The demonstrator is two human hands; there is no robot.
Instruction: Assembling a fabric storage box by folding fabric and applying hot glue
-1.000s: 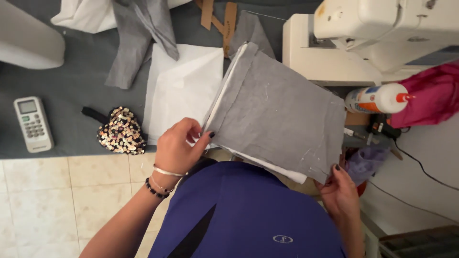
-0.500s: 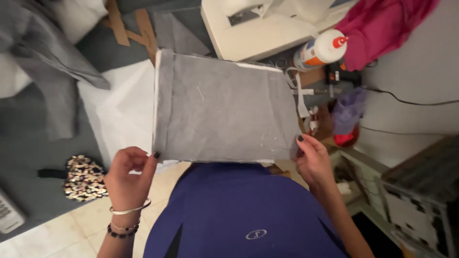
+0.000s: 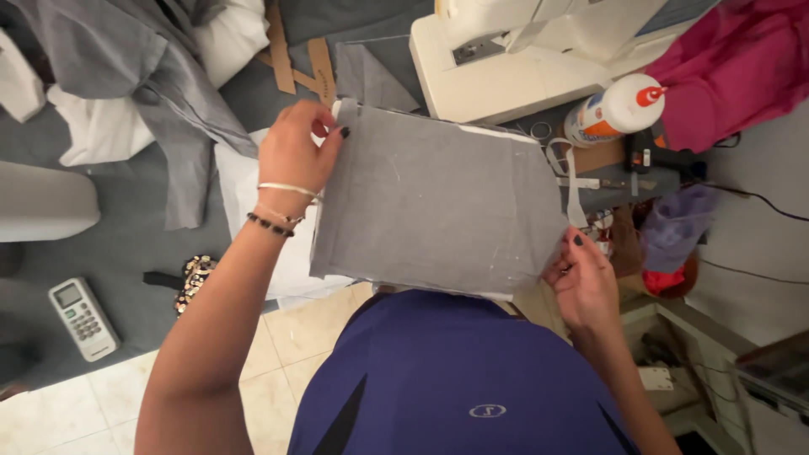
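A white remote control [image 3: 83,318] lies far left of the grey fabric panel [image 3: 434,211], on the dark grey cloth surface [image 3: 126,244], with a small spotted pouch [image 3: 192,282] between it and the panel. Above and left of the panel, loose grey garments [image 3: 143,76] and white cloth [image 3: 101,135] are heaped together.

The left hand [image 3: 295,156] pinches the panel's upper left corner, fingers closed on the edge, bracelets at the wrist. The panel is held up flat in the air over the person's blue shirt [image 3: 455,379], a white layer showing along its top and bottom edges. White paper [image 3: 253,211] lies just behind its left side, and brown card pattern pieces [image 3: 299,59] lie above it.

A white sewing machine [image 3: 522,59] stands just beyond the panel's top edge. The right hand [image 3: 586,282] grips the panel's lower right corner, thumb on top. Right of the panel lie a white glue bottle [image 3: 611,109] with an orange tip, a magenta cloth [image 3: 733,67] and a bundle of purple fabric [image 3: 674,223].
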